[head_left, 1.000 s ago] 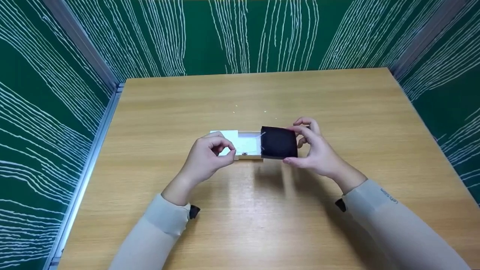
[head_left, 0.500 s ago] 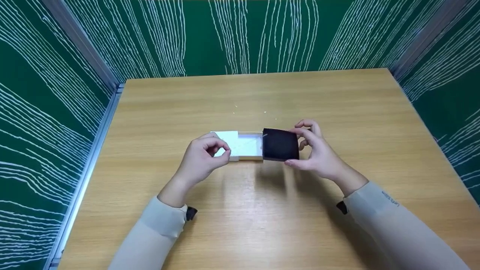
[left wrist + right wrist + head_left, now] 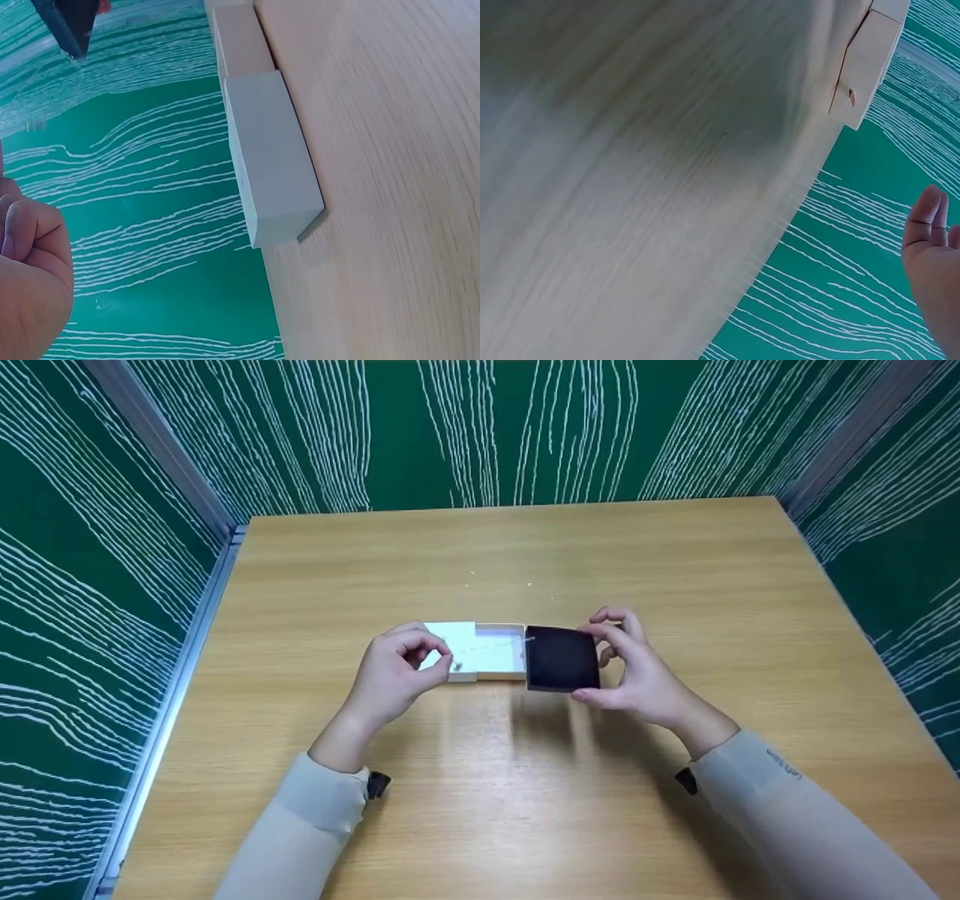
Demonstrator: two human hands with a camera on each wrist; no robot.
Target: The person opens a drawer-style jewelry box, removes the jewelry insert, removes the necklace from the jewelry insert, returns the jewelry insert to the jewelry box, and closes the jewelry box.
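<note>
Currently a black pad (image 3: 562, 658) is being gripped by the right hand (image 3: 637, 679) beside a white box (image 3: 480, 651) mid-table (image 3: 525, 780); something tiny is being pinched by the left hand (image 3: 394, 679). Sleeve lettering is unreadable.

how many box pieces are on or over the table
2. The white tray lies on the table, the left hand at its left end; the black pad is held by the right hand at the tray's right end.

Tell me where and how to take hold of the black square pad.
Grip the black square pad by its near and far edges from its right side, as the right hand does; its left edge overlaps the open white box.
</note>
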